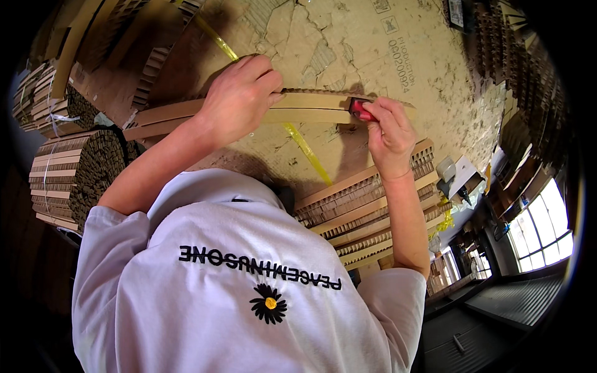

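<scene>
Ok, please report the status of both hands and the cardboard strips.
Left hand on cardboard strips, grip unclear. Right hand holding red tool near their right end. Yellow strap runs beneath strips.

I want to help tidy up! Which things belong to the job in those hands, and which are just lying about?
In the job:
left hand, on the cardboard strips
right hand, holding the red tool

Seemingly just lying about:
tied round bundle, left
stacked pieces beside the right forearm
yellow strap, though I can't be sure
</scene>
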Action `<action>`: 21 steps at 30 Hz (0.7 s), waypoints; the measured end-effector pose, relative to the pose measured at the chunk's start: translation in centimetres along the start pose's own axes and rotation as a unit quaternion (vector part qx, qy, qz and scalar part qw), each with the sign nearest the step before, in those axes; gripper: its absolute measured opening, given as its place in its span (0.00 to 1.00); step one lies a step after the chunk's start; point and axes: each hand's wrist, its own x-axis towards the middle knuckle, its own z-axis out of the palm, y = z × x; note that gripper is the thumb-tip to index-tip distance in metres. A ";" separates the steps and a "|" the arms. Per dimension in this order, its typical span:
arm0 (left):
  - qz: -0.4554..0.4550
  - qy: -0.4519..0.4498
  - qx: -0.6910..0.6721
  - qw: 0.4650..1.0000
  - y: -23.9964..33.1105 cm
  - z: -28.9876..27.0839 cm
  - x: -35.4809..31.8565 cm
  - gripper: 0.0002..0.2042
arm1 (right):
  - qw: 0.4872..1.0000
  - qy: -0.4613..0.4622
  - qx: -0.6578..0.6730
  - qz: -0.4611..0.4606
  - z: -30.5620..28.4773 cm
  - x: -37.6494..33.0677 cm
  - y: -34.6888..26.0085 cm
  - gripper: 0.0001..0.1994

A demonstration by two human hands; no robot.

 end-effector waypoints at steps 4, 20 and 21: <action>-0.008 -0.002 -0.010 1.000 0.1 0.0 0.1 0.07 | 1.000 0.014 -0.001 -0.014 0.2 -0.2 0.2 0.17; 0.012 0.017 -0.010 1.000 -0.3 0.2 -0.4 0.06 | 0.981 0.065 0.164 0.077 0.9 -3.7 -1.8 0.14; 0.012 0.017 -0.009 1.000 -0.3 0.3 -0.4 0.06 | 0.985 0.059 0.151 0.063 1.1 -3.4 -1.7 0.14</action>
